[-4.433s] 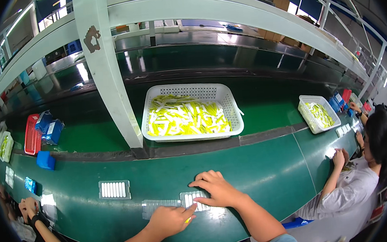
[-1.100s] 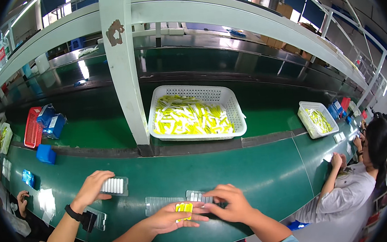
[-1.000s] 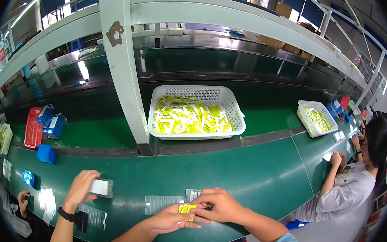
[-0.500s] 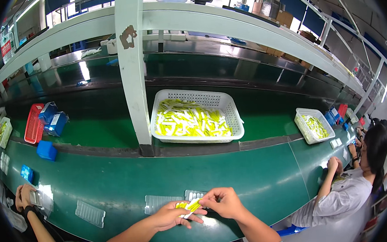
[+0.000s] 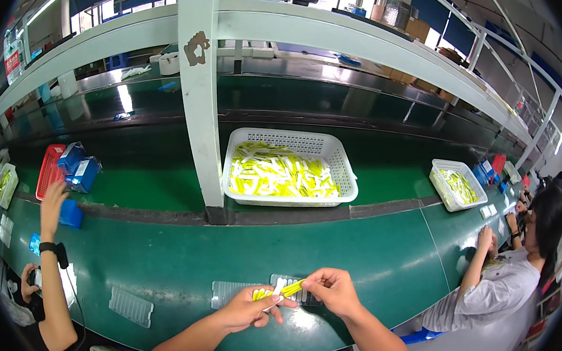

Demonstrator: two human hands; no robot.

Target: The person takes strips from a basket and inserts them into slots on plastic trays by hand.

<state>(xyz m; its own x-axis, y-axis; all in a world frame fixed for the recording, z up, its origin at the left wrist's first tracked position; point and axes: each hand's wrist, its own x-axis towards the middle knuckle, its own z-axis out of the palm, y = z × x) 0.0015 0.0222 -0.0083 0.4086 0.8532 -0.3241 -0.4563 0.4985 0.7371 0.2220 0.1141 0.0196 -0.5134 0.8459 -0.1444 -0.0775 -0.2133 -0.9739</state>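
Observation:
My left hand (image 5: 244, 312) holds a small bunch of slim yellow-and-white plastic sticks (image 5: 261, 294) across its palm and fingers. At the right end of the bunch, the thumb and fingers of my right hand (image 5: 334, 291) pinch a yellow stick (image 5: 294, 287). Whether it is one stick or a couple is too small to tell. Just beyond my hands lies a clear ribbed plastic tray (image 5: 224, 291). Beside it, partly hidden by my hands, is another clear tray (image 5: 278, 278) with white pieces in its slots.
A white perforated basket (image 5: 340, 152) heaped with similar sticks stands behind a white post (image 5: 204, 115). Another clear tray (image 5: 131, 307) lies left. Further left are a red basket (image 5: 49, 170), blue boxes (image 5: 83, 174) and a co-worker's raised arm (image 5: 50, 259). Another person (image 5: 487, 284) sits right.
My right hand has drawn a yellow stick outward from the bunch, and it now shows between my hands. At the left, a co-worker's arm has reached up toward the blue boxes.

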